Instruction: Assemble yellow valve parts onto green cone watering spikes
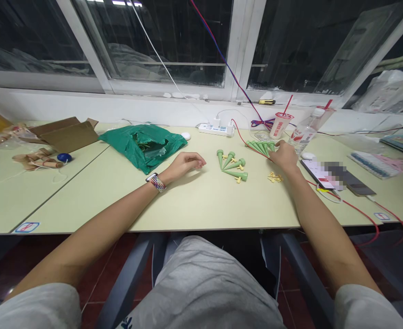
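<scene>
My left hand [187, 165] rests on the pale green table [194, 205] with loosely curled fingers, holding nothing. Just right of it lies a loose group of green plastic spikes [232, 165] with small yellow fittings among them. My right hand [285, 155] is at the far right of the table's middle, its fingertips on the end of a tight row of green plastic spikes [260, 147]. Whether those fingers grip a spike is hidden. A small heap of yellow plastic fittings [275, 177] lies just below that hand.
Left of my hands are a green plastic bag [142, 147], a cardboard box [64, 135] and a blue round object [64, 157]. Behind are a power strip [216, 130], a lidded cup [279, 124] and a plastic bottle [304, 132]. A phone [338, 176] and red cable lie right.
</scene>
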Demonstrator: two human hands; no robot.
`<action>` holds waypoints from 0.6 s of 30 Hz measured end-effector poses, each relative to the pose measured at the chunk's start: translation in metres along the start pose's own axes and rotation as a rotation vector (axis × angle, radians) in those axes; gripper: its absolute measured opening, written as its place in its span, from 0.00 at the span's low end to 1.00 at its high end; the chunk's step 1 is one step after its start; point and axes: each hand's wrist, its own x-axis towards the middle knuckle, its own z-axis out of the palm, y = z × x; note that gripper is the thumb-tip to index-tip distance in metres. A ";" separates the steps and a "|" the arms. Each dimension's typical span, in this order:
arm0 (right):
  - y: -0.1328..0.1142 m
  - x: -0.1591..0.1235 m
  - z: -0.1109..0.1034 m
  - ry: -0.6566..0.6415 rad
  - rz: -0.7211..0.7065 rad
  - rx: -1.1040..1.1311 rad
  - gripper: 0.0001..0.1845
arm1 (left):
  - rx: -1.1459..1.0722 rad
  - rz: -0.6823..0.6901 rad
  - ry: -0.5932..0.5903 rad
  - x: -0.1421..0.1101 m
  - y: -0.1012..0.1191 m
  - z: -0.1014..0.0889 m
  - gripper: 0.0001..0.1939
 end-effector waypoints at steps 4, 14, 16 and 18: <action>-0.029 -0.020 -0.009 0.041 -0.186 0.205 0.25 | -0.062 0.005 0.060 0.000 0.000 0.000 0.12; -0.167 -0.116 0.008 -0.235 -0.711 0.706 0.13 | -0.310 -0.067 0.295 0.010 -0.016 0.003 0.30; -0.184 -0.127 0.015 -0.268 -0.733 0.693 0.13 | -0.350 -0.079 0.337 0.012 -0.019 -0.001 0.28; -0.196 -0.137 0.021 -0.252 -0.729 0.656 0.13 | -0.383 -0.079 0.407 0.015 -0.024 -0.006 0.26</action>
